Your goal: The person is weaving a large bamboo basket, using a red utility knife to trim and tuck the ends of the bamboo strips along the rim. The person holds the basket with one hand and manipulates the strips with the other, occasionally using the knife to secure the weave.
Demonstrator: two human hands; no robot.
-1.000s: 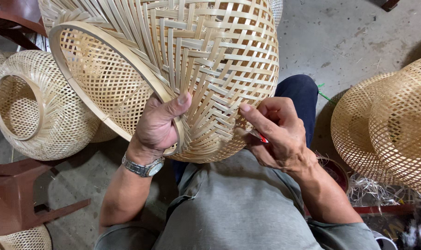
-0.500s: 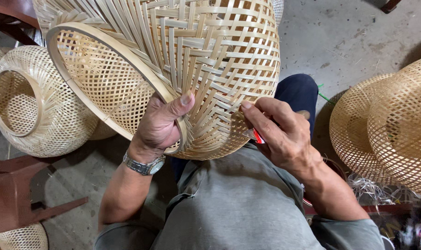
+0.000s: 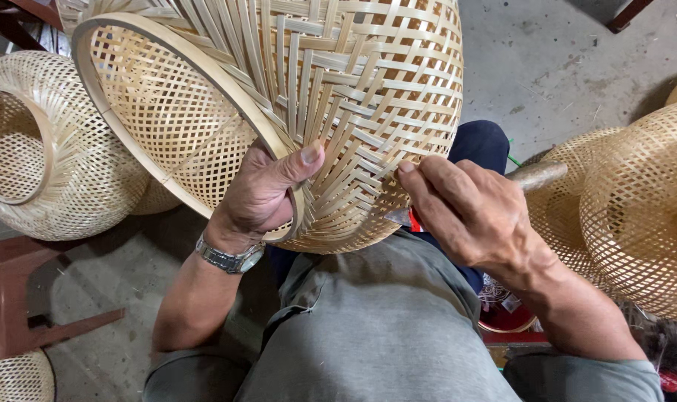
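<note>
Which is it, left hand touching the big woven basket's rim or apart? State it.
Touching. The head view shows the left hand gripping the basket rim, thumb pressed on the weave.

Woven basket (image 3: 338, 97) top cut off by frame edge; tool (image 3: 407, 217) mostly hidden under right hand (image 3: 472, 212)

free: bare floor (image 3: 577, 67) upper right | blocked: baskets (image 3: 636, 216) right, basket (image 3: 48, 149) left
</note>
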